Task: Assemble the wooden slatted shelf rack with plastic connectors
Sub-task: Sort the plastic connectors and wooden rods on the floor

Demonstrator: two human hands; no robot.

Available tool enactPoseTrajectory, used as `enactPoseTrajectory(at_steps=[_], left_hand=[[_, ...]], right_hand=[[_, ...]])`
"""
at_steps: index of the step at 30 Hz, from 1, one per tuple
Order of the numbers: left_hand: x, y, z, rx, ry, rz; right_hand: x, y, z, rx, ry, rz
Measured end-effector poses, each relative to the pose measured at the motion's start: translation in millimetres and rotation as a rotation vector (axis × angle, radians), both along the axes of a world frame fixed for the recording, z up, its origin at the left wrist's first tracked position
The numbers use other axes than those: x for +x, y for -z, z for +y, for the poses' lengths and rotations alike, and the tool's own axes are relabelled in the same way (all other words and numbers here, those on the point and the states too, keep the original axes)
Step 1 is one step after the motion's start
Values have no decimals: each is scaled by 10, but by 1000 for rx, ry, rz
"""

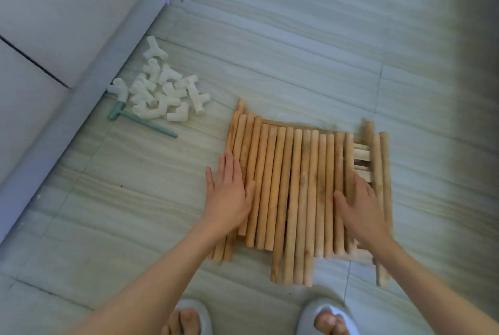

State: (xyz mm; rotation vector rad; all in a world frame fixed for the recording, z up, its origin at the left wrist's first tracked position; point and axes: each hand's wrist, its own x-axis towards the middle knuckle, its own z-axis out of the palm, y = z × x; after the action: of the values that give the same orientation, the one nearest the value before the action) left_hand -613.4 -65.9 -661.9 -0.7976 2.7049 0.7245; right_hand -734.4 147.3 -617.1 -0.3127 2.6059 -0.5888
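We had the wooden rods (pixel 297 194) lying side by side on the floor (pixel 297 51), just beyond our feet. Our left hand (pixel 229 194) lay flat, fingers straight, on the left rods; our right hand (pixel 359 207) pressed flat on the right ones, blurred. To do this well, we judged, we should sort rods by length first. The plastic connectors (pixel 162 91) lay heaped far left, beside the green mallet (pixel 140 121).

I'm pressing my palms on matt, bare wooden dowels (pixel 297 186), lightly grained. I'm seeing smooth white plastic connectors (pixel 159 88), a green plastic mallet (pixel 140 121), and glossy streaked floor tiles (pixel 297 51).
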Motion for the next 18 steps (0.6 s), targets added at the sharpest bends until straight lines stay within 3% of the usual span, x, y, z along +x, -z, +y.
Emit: enactPoseTrajectory(at_steps=[4, 7, 10, 13, 18], left_hand=[[15, 40, 262, -125, 81, -60], [-34, 12, 306, -3, 47, 26], [-149, -88, 277, 131, -184, 137], [-393, -158, 188, 246, -380, 36], [-721, -137, 356, 421, -442, -4]], right_hand=[[105, 137, 60, -26, 20, -93], [94, 163, 30, -55, 159, -77], [-56, 183, 25, -102, 332, -168], [-153, 189, -37, -175, 422, -300], [-21, 206, -319, -199, 353, -381]])
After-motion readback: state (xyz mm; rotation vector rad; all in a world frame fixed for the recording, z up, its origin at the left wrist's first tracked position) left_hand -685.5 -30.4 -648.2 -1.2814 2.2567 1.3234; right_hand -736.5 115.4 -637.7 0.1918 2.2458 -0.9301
